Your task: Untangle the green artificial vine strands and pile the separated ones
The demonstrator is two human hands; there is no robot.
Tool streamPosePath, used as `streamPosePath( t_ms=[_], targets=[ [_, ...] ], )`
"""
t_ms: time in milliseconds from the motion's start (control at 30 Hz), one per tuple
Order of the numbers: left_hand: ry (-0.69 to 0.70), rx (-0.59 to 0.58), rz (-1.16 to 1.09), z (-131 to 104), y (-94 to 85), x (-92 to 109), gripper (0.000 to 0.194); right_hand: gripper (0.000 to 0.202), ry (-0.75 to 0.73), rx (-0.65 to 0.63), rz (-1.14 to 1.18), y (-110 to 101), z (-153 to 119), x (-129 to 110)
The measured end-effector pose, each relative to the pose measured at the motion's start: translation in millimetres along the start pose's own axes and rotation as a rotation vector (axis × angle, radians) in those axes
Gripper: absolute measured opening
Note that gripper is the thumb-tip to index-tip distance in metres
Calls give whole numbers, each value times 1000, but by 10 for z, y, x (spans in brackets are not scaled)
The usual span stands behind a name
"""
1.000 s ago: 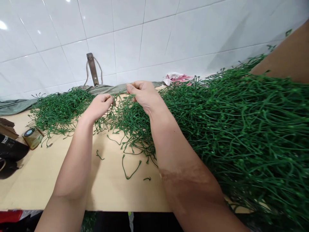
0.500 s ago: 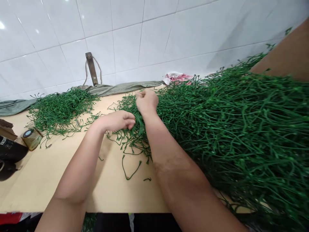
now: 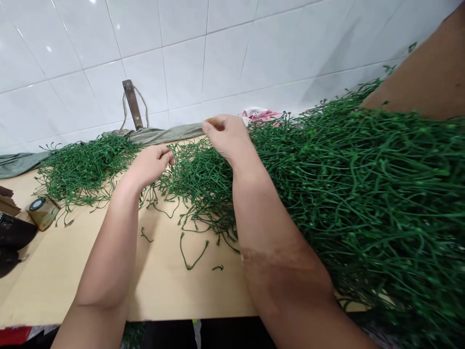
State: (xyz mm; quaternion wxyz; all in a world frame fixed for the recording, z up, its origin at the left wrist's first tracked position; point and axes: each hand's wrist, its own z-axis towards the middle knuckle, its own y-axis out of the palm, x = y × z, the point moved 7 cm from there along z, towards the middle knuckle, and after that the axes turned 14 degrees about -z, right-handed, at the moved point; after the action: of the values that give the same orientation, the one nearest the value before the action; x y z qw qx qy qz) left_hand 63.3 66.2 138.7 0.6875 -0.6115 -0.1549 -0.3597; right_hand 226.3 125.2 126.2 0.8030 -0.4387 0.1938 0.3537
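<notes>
Long green stems with small tips form a large heap [image 3: 363, 184] over the right of the table, thinning toward the middle. A smaller green pile [image 3: 90, 165] lies at the back left. My left hand [image 3: 154, 162] is between the two, its fingers curled at the left edge of the middle stems; what its fingertips hold, if anything, is too small to name. Above the back of the middle stems is my right hand [image 3: 228, 133], thumb and fingers bent toward each other; nothing nameable shows between them.
On the pale table [image 3: 174, 291] lie a few loose stems. A small jar [image 3: 42, 213] and black objects [image 3: 16, 232] stand at the left. A grey-green cloth [image 3: 170, 133] runs along the tiled wall, and brown cardboard [image 3: 417, 82] rises at the back right.
My left hand has moved left and back, away from the middle stems. My right hand has lifted and shifted slightly right. More stems show between my hands, and the view has shifted a little.
</notes>
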Motion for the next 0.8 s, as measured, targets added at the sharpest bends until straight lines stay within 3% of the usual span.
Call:
streamPosePath(
  t_ms=[133, 233, 400, 633, 800],
  targets=[
    [49, 120, 3, 15, -125, -29, 24, 27, -115, -335, 131, 116, -202, -485],
    [82, 158, 13, 13, -158, -17, 26, 24, -153, -403, 29, 195, -275, -651],
    [89, 153, 43, 16, -149, -12, 28, 24, -89, -268, 51, 210, -204, -647],
    [140, 95, 32, -4, -29, 109, 29, 30, 1, 97, -26, 17, -134, -519],
    [94, 33, 233, -53, 95, 224, 28, 29, 74, 186, -165, 112, -174, -398]
  ],
)
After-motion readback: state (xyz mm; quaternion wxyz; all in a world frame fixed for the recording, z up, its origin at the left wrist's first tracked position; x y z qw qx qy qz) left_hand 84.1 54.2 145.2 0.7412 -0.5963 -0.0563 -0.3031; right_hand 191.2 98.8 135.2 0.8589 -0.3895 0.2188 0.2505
